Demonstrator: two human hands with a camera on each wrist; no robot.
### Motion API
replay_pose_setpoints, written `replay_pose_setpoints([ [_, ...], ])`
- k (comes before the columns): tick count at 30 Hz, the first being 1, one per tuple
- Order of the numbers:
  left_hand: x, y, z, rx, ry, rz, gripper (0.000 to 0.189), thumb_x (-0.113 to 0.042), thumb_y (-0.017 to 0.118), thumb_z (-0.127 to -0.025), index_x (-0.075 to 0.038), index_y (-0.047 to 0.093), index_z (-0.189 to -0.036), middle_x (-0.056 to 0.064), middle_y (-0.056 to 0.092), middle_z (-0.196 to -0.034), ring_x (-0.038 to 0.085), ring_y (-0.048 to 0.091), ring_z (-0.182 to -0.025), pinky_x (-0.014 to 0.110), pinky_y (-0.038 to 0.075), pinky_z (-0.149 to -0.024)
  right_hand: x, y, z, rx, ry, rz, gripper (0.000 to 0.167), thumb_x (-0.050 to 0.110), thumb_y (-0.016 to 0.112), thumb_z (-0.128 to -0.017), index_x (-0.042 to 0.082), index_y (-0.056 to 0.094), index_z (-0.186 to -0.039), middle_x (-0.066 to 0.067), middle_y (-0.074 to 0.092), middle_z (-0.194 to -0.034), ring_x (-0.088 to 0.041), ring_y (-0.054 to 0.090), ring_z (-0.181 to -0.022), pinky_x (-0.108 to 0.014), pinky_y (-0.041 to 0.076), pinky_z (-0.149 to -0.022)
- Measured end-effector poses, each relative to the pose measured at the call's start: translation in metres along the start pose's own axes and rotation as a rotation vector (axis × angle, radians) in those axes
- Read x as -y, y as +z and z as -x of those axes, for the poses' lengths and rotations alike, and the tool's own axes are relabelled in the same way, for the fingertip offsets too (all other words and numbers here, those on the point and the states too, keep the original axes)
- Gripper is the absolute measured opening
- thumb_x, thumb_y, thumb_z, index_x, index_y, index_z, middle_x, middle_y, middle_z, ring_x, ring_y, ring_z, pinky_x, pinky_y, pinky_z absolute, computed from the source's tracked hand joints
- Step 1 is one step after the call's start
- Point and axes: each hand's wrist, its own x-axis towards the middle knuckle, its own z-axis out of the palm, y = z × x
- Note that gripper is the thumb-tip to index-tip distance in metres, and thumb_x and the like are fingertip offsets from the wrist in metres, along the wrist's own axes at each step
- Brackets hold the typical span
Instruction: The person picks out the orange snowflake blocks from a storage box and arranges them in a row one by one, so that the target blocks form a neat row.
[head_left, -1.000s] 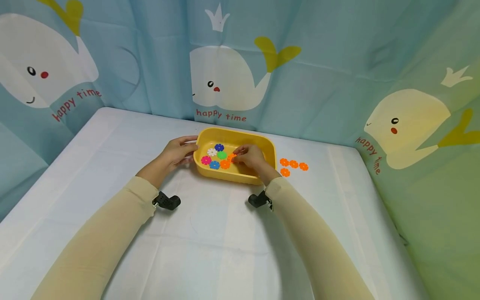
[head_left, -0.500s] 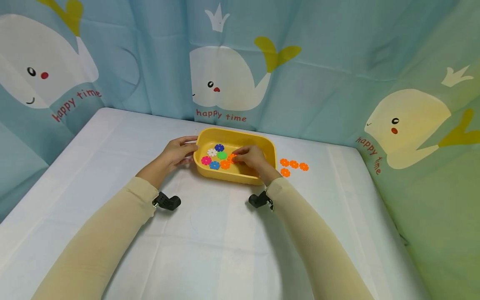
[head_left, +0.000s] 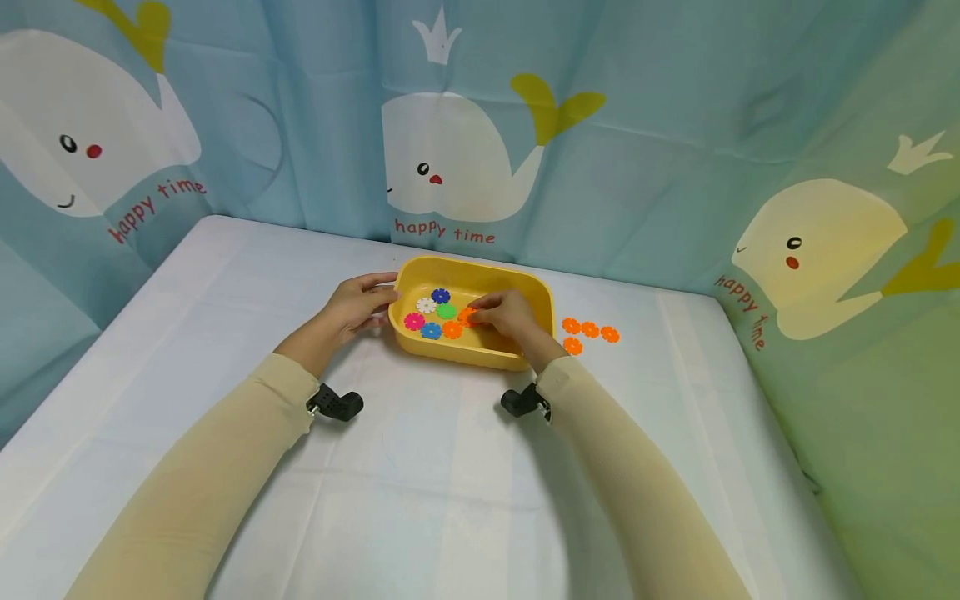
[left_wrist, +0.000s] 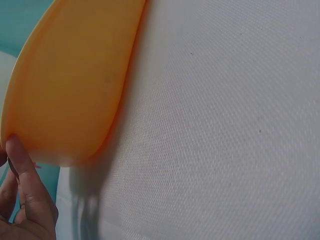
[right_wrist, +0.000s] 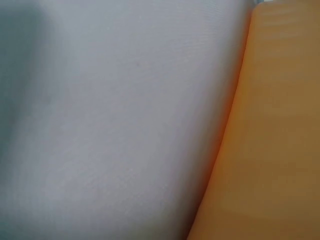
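Observation:
A yellow plastic basin (head_left: 465, 353) stands on the table toward the back. Its left end is gripped by my left hand (head_left: 352, 307), and the left wrist view shows the thumb (left_wrist: 22, 162) against the basin's outer wall near the rim. Inside, my right hand (head_left: 512, 317) pinches an orange snowflake disc (head_left: 467, 317), partly covered by the fingers. Left of it lie a second orange disc (head_left: 452, 330) and green (head_left: 446, 311), light blue (head_left: 431, 331), pink (head_left: 414, 322), white (head_left: 426, 305) and dark blue (head_left: 441, 296) discs. In the right wrist view only the basin's side shows, without the hand.
Several orange snowflake discs (head_left: 590, 330) lie on the white-covered table (head_left: 420, 483) just right of the basin, one in front of the others. A blue curtain (head_left: 645, 167) with printed whales hangs behind the table and along its sides.
Both hands keep their places, the left at the basin's end and the right on the orange disc. The whole head view has shifted very slightly.

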Motion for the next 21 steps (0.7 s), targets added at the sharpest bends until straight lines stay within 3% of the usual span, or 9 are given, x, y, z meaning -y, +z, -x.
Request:
replay_pose_setpoints([
  [21,-0.0006,-0.0005,-0.0007,-0.005,-0.009,-0.003,0.048,-0.024,0.062,-0.097,-0.026,0.051,-0.144,0.004,0.057,-0.135,0.012,0.064,-0.087,0.018,0.054,-0.064,0.0018,-0.0043,0.0036,0.031,-0.034,0.041,0.021,0.004,0.070,-0.090,-0.001,0.072,-0.110,-0.014,0.072,-0.104,-0.015,0.062,-0.075,-0.020,0.055,-0.073],
])
